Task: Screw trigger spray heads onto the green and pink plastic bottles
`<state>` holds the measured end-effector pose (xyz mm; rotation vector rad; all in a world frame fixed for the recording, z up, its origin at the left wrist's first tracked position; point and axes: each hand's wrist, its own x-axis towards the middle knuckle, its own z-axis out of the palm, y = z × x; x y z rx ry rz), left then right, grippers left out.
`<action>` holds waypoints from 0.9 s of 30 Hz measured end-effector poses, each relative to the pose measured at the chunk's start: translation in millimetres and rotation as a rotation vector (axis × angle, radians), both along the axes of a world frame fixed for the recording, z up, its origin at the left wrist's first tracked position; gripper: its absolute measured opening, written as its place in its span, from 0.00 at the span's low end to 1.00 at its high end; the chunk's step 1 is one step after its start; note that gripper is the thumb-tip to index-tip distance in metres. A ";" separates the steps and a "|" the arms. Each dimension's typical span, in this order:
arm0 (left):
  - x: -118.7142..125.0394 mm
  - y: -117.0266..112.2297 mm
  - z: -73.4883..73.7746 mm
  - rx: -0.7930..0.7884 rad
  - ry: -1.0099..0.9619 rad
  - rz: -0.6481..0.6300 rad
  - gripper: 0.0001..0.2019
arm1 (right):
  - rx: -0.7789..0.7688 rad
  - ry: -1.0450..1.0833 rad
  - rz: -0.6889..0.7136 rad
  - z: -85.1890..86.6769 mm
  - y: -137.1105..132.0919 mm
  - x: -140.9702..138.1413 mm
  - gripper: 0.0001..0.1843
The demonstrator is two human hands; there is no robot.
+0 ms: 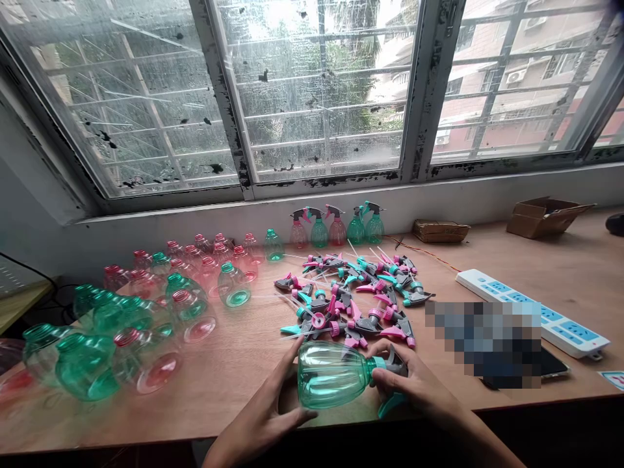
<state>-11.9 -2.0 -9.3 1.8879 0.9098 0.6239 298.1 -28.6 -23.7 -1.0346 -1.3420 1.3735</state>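
Note:
A clear green spray bottle lies sideways between my hands, over the table's front edge. My left hand is wrapped round its base end. At the neck, my right hand grips the grey and teal spray head, its teal trigger pointing down. The head sits on the bottle neck; how tightly cannot be seen. Just beyond my hands lies a loose pile of pink, teal and grey spray heads with thin white tubes. To the left stand several green bottles and pink bottles without heads.
Several bottles with spray heads stand along the wall below the window. Right of the pile are a white power strip and a dark phone-like slab beside a blurred patch. Two cardboard boxes sit at the back right.

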 end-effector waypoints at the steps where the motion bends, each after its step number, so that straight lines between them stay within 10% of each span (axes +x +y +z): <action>1: -0.3 0.3 -1.3 0.002 -0.006 -0.005 0.47 | 0.000 0.000 0.003 -0.7 0.4 0.1 0.18; 27: 1.2 -0.1 6.0 -0.076 -0.095 -0.038 0.45 | -0.009 0.003 -0.007 1.8 -0.3 -0.8 0.19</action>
